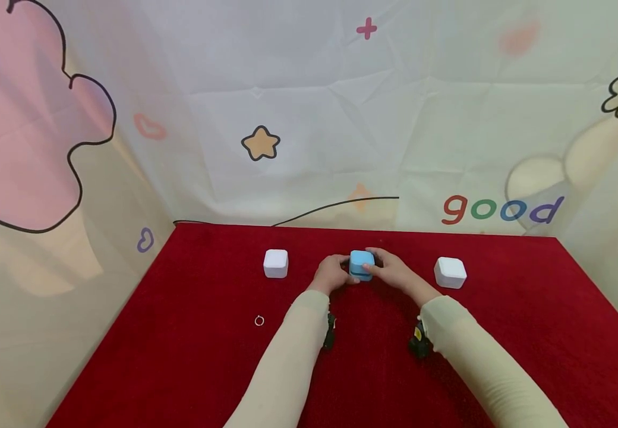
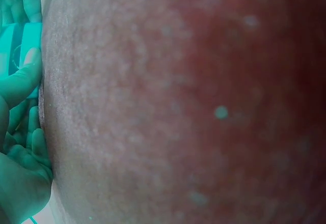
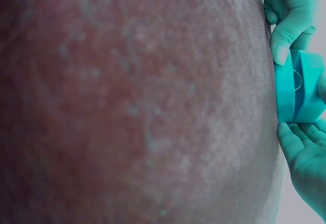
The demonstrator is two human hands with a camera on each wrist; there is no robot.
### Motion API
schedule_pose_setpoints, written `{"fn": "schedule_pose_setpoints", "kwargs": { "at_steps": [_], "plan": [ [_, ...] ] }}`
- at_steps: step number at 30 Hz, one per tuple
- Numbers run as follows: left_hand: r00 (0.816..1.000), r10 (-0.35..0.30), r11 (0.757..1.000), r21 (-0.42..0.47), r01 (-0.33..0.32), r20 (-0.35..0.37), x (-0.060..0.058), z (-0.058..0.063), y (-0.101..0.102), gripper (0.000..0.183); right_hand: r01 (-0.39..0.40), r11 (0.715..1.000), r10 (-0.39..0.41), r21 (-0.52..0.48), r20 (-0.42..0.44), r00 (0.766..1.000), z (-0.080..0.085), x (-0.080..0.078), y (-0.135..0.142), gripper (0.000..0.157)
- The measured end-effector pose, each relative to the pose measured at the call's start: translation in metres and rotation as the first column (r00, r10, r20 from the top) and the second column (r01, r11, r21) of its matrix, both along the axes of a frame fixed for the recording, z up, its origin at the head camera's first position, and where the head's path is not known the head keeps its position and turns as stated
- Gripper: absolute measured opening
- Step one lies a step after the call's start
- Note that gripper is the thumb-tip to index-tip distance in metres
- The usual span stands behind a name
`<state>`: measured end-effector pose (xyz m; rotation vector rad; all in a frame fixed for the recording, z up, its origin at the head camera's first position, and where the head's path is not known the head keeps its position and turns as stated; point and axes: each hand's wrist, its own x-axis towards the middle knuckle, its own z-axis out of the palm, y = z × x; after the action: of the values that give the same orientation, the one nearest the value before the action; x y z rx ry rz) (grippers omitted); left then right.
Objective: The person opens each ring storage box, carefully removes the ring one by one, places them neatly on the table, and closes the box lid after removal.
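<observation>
A small light-blue ring box (image 1: 361, 258) is between both hands near the back of the red cloth. My left hand (image 1: 331, 273) grips its lower part from the left, thumb along the near side. From the right, my right hand (image 1: 396, 272) holds the upper part, its thumb on the front. A narrow gap parts lid and base, and in the right wrist view a thin ring (image 3: 301, 81) shows inside it. Another ring (image 1: 259, 321) lies on the cloth left of my left forearm. Skin or cloth close to the lens blocks most of both wrist views.
One white box (image 1: 276, 264) sits to the left of the hands, and a second white box (image 1: 450, 273) to the right. The red cloth (image 1: 191, 333) covers the table. A printed curtain (image 1: 309, 119) hangs behind it and along the sides.
</observation>
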<state>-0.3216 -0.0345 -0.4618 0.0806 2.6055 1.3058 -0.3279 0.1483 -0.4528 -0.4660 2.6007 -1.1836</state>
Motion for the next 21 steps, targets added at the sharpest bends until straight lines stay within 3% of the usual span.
{"fn": "schedule_pose_setpoints", "kwargs": {
  "at_steps": [21],
  "plan": [
    [1.0, 0.002, 1.0, -0.007, -0.002, -0.003, 0.0006, -0.0009, 0.0003, 0.06, 0.008, 1.0, -0.007, -0.027, 0.07, 0.997, 0.0, -0.0058, -0.0004, 0.065]
  ]
}}
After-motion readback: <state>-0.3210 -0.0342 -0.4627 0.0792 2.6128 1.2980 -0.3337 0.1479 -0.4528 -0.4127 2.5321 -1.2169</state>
